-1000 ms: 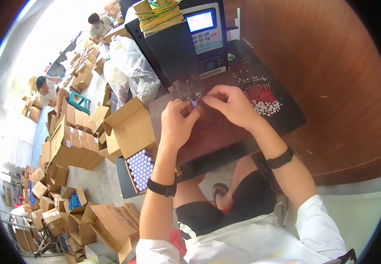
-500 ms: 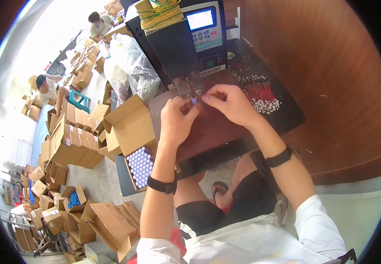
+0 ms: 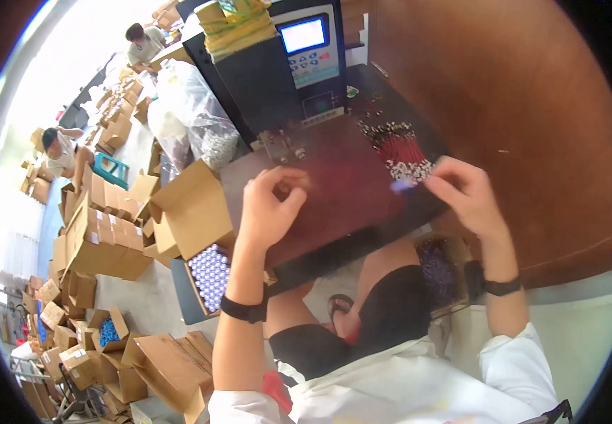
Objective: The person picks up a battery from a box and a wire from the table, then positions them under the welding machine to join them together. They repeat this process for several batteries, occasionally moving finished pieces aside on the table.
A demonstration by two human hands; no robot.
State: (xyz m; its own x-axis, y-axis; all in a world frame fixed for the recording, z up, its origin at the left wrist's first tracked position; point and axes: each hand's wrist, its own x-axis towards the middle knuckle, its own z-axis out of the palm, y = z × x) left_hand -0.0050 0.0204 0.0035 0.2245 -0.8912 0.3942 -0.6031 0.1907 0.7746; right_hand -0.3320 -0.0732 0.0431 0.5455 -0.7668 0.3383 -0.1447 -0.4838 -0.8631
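Observation:
My right hand (image 3: 470, 196) is at the right edge of the dark work table (image 3: 327, 194), fingers pinched. A small purple cylinder, apparently a battery cell (image 3: 403, 185), blurred by motion, hangs from its fingertips. Just beyond lies a bunch of red wires with white connectors (image 3: 406, 154). My left hand (image 3: 271, 206) hovers over the left part of the table, thumb and forefinger curled together; anything between them is too small to make out. Behind it are the metal electrodes (image 3: 283, 147) of a black bench machine, apparently a spot welder (image 3: 267, 85), with a lit screen.
An open carton of upright purple cells (image 3: 209, 277) stands left of my left forearm. Below the table's right side is a box of purple cells (image 3: 434, 272). Plastic bags (image 3: 189, 116) and many cardboard boxes (image 3: 112, 240) fill the left floor, where two people sit. A brown wooden panel (image 3: 504, 127) bounds the right.
My right hand has moved from the electrodes rightward to the table's edge, carrying the purple cell. My left hand has drawn back slightly from the machine. The view has shifted a little.

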